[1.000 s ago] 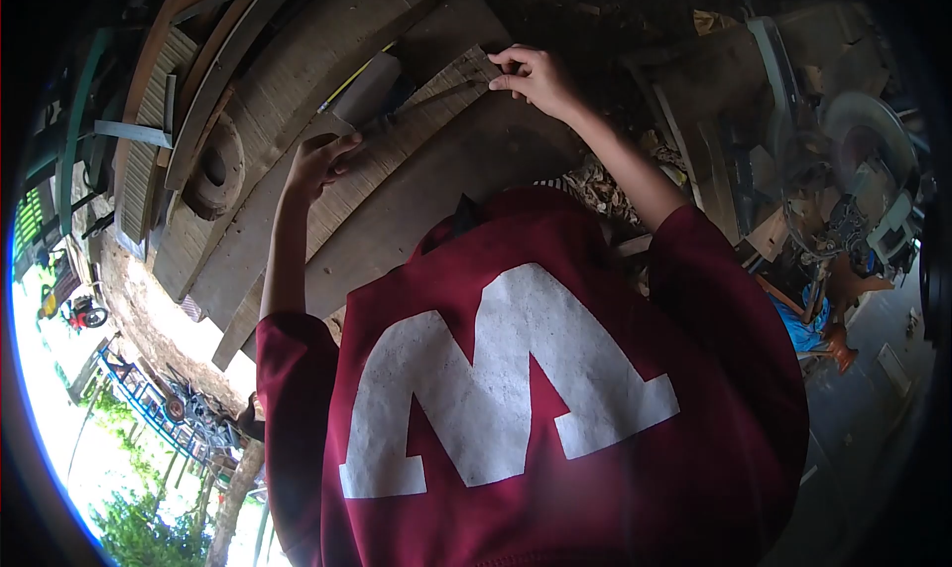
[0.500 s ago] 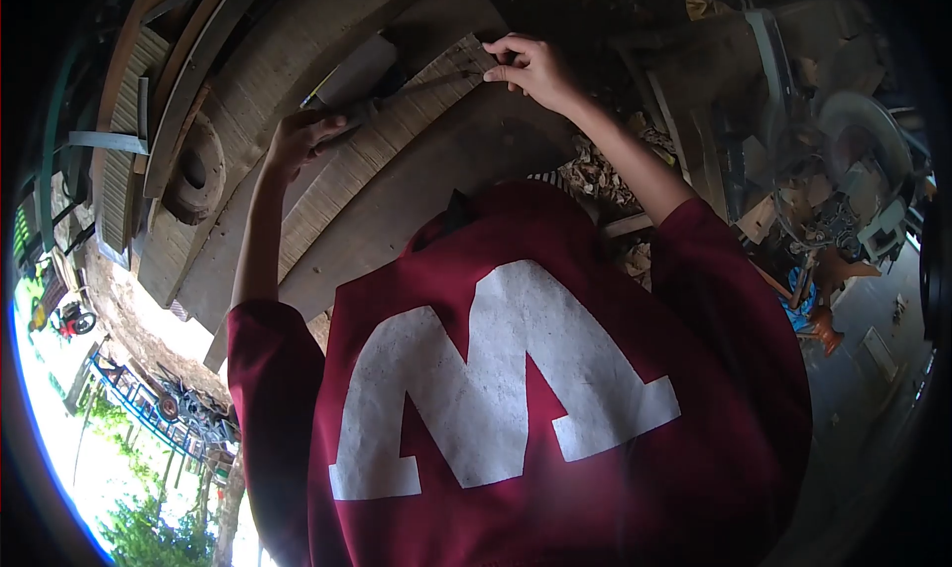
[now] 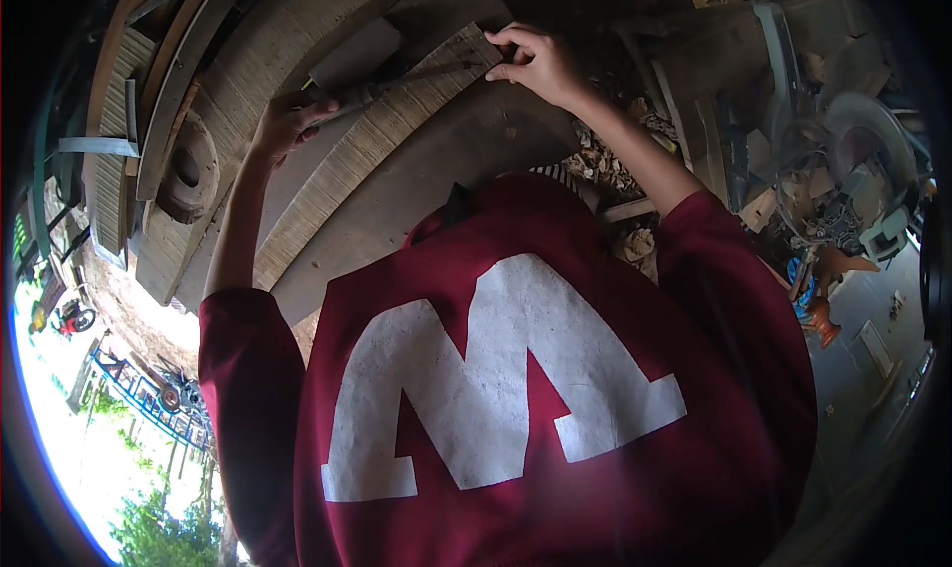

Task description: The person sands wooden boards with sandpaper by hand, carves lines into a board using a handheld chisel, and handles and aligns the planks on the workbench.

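Observation:
My left hand (image 3: 286,128) is closed around the dark handle of a thin tool that looks like a screwdriver (image 3: 355,98). Its shaft runs up and to the right over a narrow, ridged wooden board (image 3: 362,155), its far end close to my right hand. At that board's upper end, my right hand (image 3: 526,63) has thumb and index finger on either side of the board's corner. A grey-brown block (image 3: 359,51) lies beyond the tool. Under the narrow board is a wider flat board (image 3: 436,145).
Curved wooden pieces, one with an oval hole (image 3: 188,173), stand at the left. Dry leaves (image 3: 607,160) lie beneath my right forearm. At the right are a round machine guard (image 3: 868,140), scraps and a blue item (image 3: 796,287).
My left hand and the tool's handle have moved left, farther from my right hand. My right hand has risen slightly in view, still at the board's end. The surroundings have shifted left.

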`<state>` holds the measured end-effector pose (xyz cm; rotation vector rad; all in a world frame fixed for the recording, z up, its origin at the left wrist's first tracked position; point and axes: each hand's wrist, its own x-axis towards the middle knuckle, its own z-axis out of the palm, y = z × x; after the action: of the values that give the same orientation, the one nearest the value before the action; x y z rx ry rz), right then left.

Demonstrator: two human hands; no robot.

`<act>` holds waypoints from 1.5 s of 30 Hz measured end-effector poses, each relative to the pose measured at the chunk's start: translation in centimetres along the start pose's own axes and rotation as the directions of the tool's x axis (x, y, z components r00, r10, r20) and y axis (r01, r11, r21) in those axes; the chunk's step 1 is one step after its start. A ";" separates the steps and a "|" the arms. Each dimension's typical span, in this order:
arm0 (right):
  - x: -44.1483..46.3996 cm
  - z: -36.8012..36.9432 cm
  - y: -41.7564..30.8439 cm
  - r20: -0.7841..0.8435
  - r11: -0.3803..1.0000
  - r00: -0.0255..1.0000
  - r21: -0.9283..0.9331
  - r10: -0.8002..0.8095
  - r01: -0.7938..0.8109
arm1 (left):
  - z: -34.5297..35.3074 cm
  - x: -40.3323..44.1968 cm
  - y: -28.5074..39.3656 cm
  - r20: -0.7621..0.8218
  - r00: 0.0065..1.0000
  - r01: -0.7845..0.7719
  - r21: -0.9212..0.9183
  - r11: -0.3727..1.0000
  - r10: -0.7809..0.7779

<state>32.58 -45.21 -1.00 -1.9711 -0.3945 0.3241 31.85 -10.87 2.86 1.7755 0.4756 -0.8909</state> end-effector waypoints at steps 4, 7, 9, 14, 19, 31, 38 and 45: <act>0.2 -0.1 -0.4 0.016 0.998 1.000 -0.064 0.022 -0.021 | -0.3 0.2 -0.1 -0.033 0.993 -0.114 0.048 0.992 0.115; 0.0 -0.3 -0.5 0.033 0.999 0.998 0.019 0.047 -0.048 | -1.4 1.3 0.0 -0.010 0.968 -0.239 0.257 0.937 0.249; 0.1 -0.4 -0.6 0.044 0.998 0.997 0.024 0.056 -0.058 | -2.0 1.8 0.6 0.035 0.975 -0.222 0.287 0.932 0.221; 0.1 -0.2 0.0 0.017 0.992 0.999 0.117 0.048 -0.050 | -1.3 0.8 2.9 0.038 0.999 0.023 0.171 0.985 -0.030; 0.1 -0.1 -0.2 0.000 0.994 0.999 0.099 0.048 -0.048 | -0.7 -0.5 2.8 0.093 0.991 0.094 0.023 0.995 -0.095; 0.1 -0.1 0.0 -0.029 1.000 1.000 0.004 -0.001 0.001 | 0.2 -4.5 8.4 0.037 0.749 -0.464 0.742 0.484 0.662; 0.0 0.0 0.0 -0.019 0.999 1.000 0.046 0.016 -0.015 | 0.9 -5.7 7.3 -0.043 0.807 -0.362 0.752 0.551 0.589; 0.0 0.3 0.3 -0.062 0.994 0.998 0.106 -0.002 0.008 | 1.3 -4.8 0.8 -0.062 0.997 0.056 0.078 0.995 -0.052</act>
<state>32.53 -45.09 -1.41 -1.8710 -0.3355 0.2749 28.82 -11.94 6.76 1.8737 0.5353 -0.9075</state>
